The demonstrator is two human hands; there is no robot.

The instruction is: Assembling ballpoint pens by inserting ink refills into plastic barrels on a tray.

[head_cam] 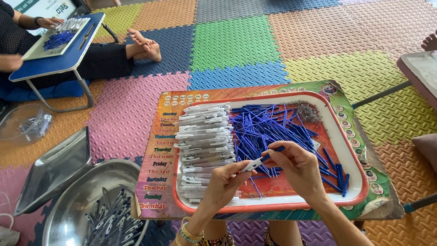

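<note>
My left hand point(224, 183) and my right hand point(298, 167) meet over a red-rimmed white tray point(350, 150) and together hold one pen point(258, 161), white barrel on the left, blue part on the right. The left fingers pinch the white barrel; the right fingers grip the blue end. Under them lie a stack of white pen barrels point(203, 136) on the tray's left and a heap of blue refills point(268, 127) in its middle. A small pile of metal springs point(309, 111) sits at the tray's far right corner. Bracelets ring my left wrist.
The tray rests on a low printed table point(157, 150) over coloured foam mats. A steel bowl point(73, 205) with finished pens and a steel tray point(54, 168) sit at left. Another person point(100, 57) sits at a blue low table point(54, 64). A clear plastic bowl point(22, 120) lies nearby.
</note>
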